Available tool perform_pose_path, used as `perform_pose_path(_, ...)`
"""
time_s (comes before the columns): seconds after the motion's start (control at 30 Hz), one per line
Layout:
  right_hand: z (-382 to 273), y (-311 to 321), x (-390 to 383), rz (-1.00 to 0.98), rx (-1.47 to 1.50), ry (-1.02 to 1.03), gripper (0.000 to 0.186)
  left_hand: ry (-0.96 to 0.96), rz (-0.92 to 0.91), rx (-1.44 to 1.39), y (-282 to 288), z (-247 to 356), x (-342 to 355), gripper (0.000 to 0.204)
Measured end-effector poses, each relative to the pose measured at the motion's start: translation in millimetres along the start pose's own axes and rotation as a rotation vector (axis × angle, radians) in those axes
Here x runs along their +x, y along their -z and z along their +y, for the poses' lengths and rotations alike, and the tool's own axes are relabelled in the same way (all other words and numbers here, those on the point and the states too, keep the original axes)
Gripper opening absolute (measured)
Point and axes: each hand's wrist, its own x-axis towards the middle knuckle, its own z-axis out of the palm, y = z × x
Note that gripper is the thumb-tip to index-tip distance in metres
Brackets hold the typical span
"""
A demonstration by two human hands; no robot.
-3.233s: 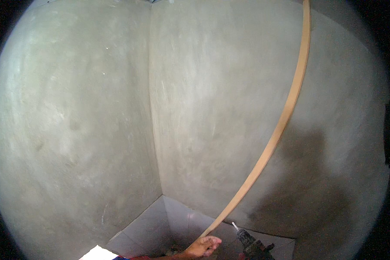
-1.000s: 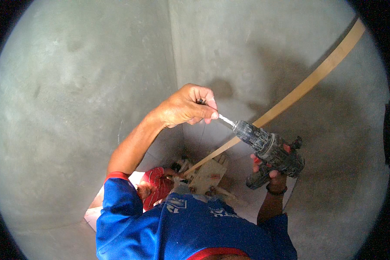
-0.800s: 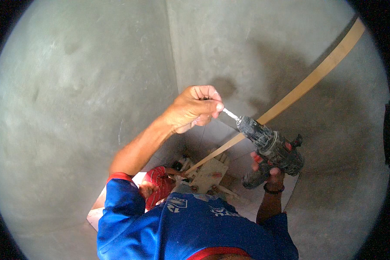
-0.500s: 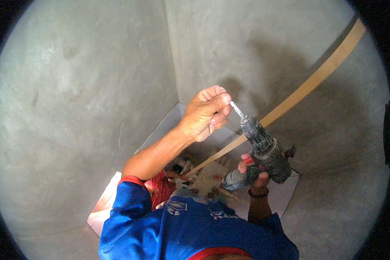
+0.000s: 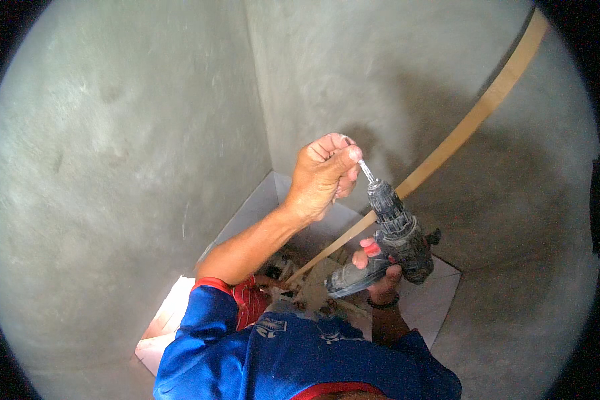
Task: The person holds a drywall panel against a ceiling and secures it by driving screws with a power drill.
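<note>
Hands: 2 are showing, 1 left hand [image 5: 323,175] and 1 right hand [image 5: 384,287]. Drill [image 5: 400,230]: 1 is showing. Bit [image 5: 368,171]: 1 is showing. Slat [image 5: 457,133]: 1 is showing. Wristband [image 5: 383,304]: 1 is showing. Shirts: 2 are showing, 1 blue shirt [image 5: 293,360] and 1 red shirt [image 5: 250,305]. Blue sleeves [image 5: 208,315]: 2 are showing. Collar [image 5: 333,386]: 1 is showing. Walls: 2 are meeting, 1 left wall [image 5: 133,147] and 1 right wall [image 5: 333,73]. Tiles [image 5: 263,199]: more than 1 is showing, the full number being hidden. Clutter [image 5: 289,261]: several pieces are lying low down, overlapping too closely for counting.

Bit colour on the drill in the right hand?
Whitish drill bit with darker grooves; shows best in the head view.
</note>
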Motion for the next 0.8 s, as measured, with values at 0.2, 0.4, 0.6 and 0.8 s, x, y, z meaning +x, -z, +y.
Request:
perform_pose_path(0.2, 13, -22, 17, -0.113, 0.308, 0.141, 0.079, -0.087, 0.001, 0.007, -15, -8, 13, 0.016)
perform_pose_path(0.4, 11, -37, 28, 0.002, 0.306, 0.227, 0.08, -0.1, -0.009, -0.002, -23, -11, 15, 0.021)
perform_pose_path(0.6, 14, -47, 35, -0.07, 0.406, 0.271, 0.074, -0.081, 0.076, 0.091, 18, -5, 11, 0.03)
perform_pose_path(0.8, 6, -28, 38, -0.306, 0.309, 0.438, 0.07, -0.49, 0.367, 0.565, 89, 55, 11, 0.027)
